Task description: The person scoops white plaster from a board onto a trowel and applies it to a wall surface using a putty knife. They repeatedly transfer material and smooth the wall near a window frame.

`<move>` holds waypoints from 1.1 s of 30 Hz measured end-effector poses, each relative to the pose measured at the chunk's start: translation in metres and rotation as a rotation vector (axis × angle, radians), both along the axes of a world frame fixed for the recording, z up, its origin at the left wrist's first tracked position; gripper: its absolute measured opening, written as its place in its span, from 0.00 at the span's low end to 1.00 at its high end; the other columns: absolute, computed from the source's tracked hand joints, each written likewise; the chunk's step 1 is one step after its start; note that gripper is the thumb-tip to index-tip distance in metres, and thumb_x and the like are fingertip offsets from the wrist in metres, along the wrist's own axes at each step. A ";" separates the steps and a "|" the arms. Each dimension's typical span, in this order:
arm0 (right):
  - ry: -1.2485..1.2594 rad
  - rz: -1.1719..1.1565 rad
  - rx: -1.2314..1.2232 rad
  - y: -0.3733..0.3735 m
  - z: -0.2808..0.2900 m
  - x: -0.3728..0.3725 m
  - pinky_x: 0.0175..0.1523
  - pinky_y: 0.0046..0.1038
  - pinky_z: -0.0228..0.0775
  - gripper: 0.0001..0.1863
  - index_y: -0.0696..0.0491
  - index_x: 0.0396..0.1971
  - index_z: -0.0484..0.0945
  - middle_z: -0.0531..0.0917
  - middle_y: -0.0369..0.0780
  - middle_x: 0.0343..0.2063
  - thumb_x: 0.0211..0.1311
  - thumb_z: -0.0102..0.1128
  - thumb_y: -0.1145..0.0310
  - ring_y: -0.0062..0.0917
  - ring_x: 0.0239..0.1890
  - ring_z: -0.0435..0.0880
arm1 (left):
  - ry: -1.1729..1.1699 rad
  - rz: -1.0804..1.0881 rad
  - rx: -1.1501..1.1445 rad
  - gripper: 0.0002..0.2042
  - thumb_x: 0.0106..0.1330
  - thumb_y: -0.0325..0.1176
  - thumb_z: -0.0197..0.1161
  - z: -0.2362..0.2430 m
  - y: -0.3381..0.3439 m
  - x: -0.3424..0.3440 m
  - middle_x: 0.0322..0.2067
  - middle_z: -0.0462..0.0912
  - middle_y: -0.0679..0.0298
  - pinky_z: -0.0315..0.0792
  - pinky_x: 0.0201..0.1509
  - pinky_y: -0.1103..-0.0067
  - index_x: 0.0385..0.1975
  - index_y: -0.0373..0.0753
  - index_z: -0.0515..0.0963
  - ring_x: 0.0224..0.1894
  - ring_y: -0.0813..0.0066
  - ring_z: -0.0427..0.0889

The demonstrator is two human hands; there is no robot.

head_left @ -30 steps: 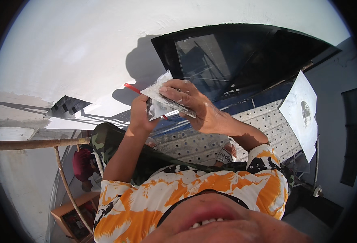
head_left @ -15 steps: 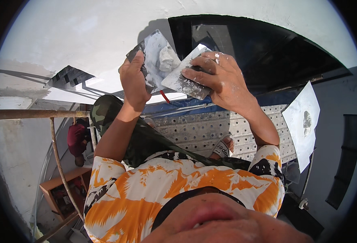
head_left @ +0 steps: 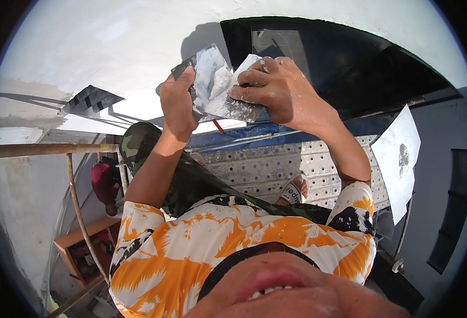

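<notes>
A plaster-smeared metal plate (head_left: 204, 79) is gripped by the left hand (head_left: 177, 103) at 12 o'clock. A scraper blade (head_left: 238, 106), touching the plate, is clasped by the right hand (head_left: 278, 90) against the white wall (head_left: 111, 47).

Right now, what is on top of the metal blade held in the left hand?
White putty is smeared on the metal blade held by the left hand. The right hand presses a second blade onto it, covering the lower part.
</notes>
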State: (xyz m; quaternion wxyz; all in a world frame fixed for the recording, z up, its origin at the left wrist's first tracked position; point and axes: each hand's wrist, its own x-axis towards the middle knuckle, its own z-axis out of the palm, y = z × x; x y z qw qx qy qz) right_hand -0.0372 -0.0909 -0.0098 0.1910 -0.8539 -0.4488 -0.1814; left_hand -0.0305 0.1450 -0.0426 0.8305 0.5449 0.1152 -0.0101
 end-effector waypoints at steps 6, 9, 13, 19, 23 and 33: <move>0.457 0.139 0.406 -0.051 -0.024 0.021 0.52 0.30 0.71 0.15 0.49 0.45 0.86 0.85 0.35 0.43 0.57 0.65 0.71 0.26 0.46 0.80 | 0.094 0.305 -0.053 0.17 0.74 0.35 0.49 0.020 0.020 0.012 0.50 0.80 0.56 0.77 0.53 0.69 0.56 0.31 0.73 0.50 0.63 0.82; 0.869 -0.075 1.076 -0.078 -0.043 0.034 0.47 0.22 0.70 0.19 0.56 0.45 0.82 0.84 0.34 0.37 0.68 0.60 0.54 0.17 0.39 0.77 | 0.126 0.409 -0.009 0.16 0.73 0.34 0.50 0.033 0.048 0.017 0.49 0.81 0.59 0.79 0.51 0.70 0.55 0.34 0.74 0.48 0.64 0.83; 0.424 -0.395 1.601 -0.120 -0.075 0.078 0.53 0.25 0.66 0.17 0.57 0.52 0.78 0.82 0.33 0.40 0.72 0.55 0.61 0.17 0.42 0.75 | -0.063 0.334 -0.032 0.16 0.73 0.34 0.52 0.052 0.097 0.012 0.48 0.83 0.57 0.80 0.50 0.69 0.53 0.31 0.75 0.46 0.65 0.84; -0.321 -1.123 1.437 -0.171 -0.093 0.191 0.49 0.39 0.70 0.13 0.56 0.45 0.77 0.80 0.48 0.41 0.61 0.52 0.72 0.42 0.42 0.78 | -0.197 0.351 0.127 0.19 0.72 0.36 0.53 0.076 0.139 -0.006 0.52 0.80 0.54 0.79 0.53 0.66 0.57 0.30 0.73 0.52 0.61 0.82; -0.165 -1.231 1.298 -0.091 -0.088 0.202 0.63 0.46 0.63 0.30 0.48 0.63 0.70 0.67 0.48 0.60 0.59 0.63 0.67 0.52 0.61 0.64 | -0.196 0.340 0.089 0.19 0.72 0.36 0.53 0.072 0.143 -0.007 0.51 0.81 0.55 0.80 0.51 0.67 0.56 0.31 0.74 0.49 0.61 0.83; -0.318 -1.295 1.261 -0.158 -0.098 0.201 0.57 0.41 0.67 0.25 0.52 0.55 0.78 0.77 0.44 0.51 0.54 0.55 0.76 0.46 0.52 0.72 | -0.142 0.362 0.084 0.18 0.72 0.35 0.52 0.052 0.167 -0.003 0.53 0.80 0.55 0.78 0.55 0.65 0.57 0.32 0.73 0.52 0.61 0.81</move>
